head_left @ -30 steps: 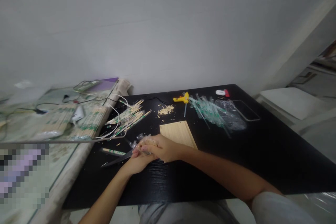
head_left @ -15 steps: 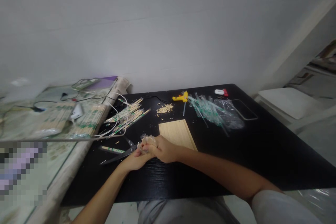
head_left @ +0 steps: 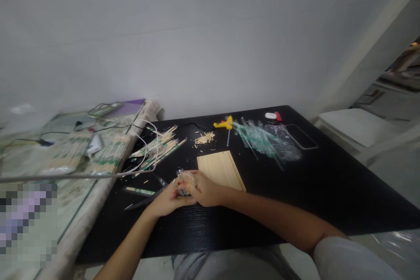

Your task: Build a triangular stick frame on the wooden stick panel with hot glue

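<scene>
Both hands meet over the near left part of the black table. Clear crinkled plastic wrap (head_left: 184, 178) is bunched up between them, and anything inside it is hard to make out. My right hand (head_left: 207, 189) closes over it from the right. From below and the left, my left hand (head_left: 169, 201) curls its fingers round it. Dark scissors (head_left: 144, 202) lie under and beside my left hand, with a wrapped pair of chopsticks (head_left: 139, 191) just behind them. A flat light wooden board (head_left: 221, 167) rests behind my right hand, partly covered by it.
A yellow glue gun (head_left: 223, 123) stands beyond a heap of short cut sticks (head_left: 205, 138). Wrapped chopsticks (head_left: 164, 146) are piled at left near white cables. Empty green-printed wrappers (head_left: 256, 138) and a phone (head_left: 300, 136) lie at right. A cluttered glass-topped table (head_left: 75, 197) adjoins the left.
My left hand has turned slightly and its thumb now stretches toward my right hand. The plastic wrap stays between the hands. The view has shifted a little.
</scene>
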`<state>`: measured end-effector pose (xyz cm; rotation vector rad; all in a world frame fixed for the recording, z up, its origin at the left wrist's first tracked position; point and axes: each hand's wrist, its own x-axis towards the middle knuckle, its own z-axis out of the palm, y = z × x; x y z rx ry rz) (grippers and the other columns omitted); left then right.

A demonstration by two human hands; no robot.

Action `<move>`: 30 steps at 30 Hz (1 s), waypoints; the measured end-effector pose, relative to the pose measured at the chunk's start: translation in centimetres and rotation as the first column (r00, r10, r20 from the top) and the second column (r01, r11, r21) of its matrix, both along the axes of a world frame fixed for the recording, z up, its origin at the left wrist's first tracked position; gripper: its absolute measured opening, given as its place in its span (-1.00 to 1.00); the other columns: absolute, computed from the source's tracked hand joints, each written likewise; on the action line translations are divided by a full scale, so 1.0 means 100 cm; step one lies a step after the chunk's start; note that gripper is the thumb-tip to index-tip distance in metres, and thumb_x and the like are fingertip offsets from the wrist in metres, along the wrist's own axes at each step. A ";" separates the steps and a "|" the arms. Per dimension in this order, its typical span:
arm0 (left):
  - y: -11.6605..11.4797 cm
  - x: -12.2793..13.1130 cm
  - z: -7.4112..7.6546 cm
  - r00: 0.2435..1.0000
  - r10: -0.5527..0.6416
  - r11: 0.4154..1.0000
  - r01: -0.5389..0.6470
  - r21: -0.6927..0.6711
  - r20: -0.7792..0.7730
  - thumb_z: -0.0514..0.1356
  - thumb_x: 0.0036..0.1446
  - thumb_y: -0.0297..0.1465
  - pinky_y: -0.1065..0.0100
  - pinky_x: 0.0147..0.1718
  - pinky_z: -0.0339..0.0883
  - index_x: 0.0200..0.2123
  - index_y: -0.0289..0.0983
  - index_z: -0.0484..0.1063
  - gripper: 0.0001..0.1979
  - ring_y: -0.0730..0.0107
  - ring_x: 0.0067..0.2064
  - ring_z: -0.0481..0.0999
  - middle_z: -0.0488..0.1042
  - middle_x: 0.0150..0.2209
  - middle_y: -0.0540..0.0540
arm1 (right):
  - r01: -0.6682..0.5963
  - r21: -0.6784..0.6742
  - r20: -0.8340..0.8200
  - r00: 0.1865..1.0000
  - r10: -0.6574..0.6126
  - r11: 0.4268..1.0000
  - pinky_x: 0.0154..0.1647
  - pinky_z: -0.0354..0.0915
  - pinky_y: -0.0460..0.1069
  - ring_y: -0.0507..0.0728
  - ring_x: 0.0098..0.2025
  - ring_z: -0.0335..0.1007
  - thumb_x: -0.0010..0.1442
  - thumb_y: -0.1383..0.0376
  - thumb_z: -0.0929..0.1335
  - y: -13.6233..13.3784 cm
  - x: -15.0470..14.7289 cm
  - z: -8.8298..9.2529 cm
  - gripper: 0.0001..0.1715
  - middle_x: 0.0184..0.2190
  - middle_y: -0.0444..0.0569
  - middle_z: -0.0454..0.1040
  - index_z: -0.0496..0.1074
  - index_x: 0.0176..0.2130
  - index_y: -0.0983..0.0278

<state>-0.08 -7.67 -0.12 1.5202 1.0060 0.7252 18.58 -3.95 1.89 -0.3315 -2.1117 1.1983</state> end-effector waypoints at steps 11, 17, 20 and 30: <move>-0.013 0.003 0.074 0.995 0.025 0.957 0.003 0.291 -0.093 0.28 0.32 -0.17 0.16 0.23 0.33 0.24 -0.16 0.50 -0.53 0.07 0.20 0.52 0.53 0.22 -0.22 | -0.038 0.018 -0.092 0.995 0.039 0.999 0.16 0.38 0.14 0.21 0.06 0.52 0.43 0.29 0.20 -0.004 -0.001 -0.001 -0.69 -0.04 0.13 0.59 0.47 -0.03 0.31; -0.006 0.017 0.066 0.994 0.032 0.907 0.015 0.421 -0.104 0.13 0.43 -0.22 0.14 0.24 0.35 0.13 -0.19 0.61 -0.63 0.07 0.20 0.55 0.56 0.19 -0.23 | -0.043 0.022 0.003 0.999 0.043 0.999 0.35 0.25 0.17 0.20 0.25 0.41 0.44 0.33 0.17 -0.006 0.002 0.002 -0.56 0.17 0.13 0.52 0.44 0.18 0.30; -0.007 0.015 0.062 0.995 0.040 0.895 0.006 0.447 -0.092 0.09 0.45 -0.23 0.16 0.20 0.40 0.12 -0.19 0.62 -0.63 0.07 0.19 0.57 0.56 0.19 -0.23 | -0.050 0.014 0.036 0.998 0.049 0.999 0.37 0.23 0.18 0.20 0.28 0.39 0.46 0.31 0.17 -0.005 0.004 0.002 -0.55 0.20 0.13 0.51 0.44 0.19 0.31; -0.008 0.017 0.058 0.998 0.018 0.893 0.008 0.450 -0.054 0.07 0.46 -0.23 0.14 0.20 0.40 0.08 -0.22 0.64 -0.61 0.06 0.19 0.57 0.56 0.19 -0.25 | -0.027 0.038 0.078 0.997 0.024 0.999 0.35 0.25 0.20 0.23 0.30 0.37 0.48 0.27 0.16 -0.004 0.004 -0.008 -0.54 0.21 0.18 0.49 0.44 0.19 0.33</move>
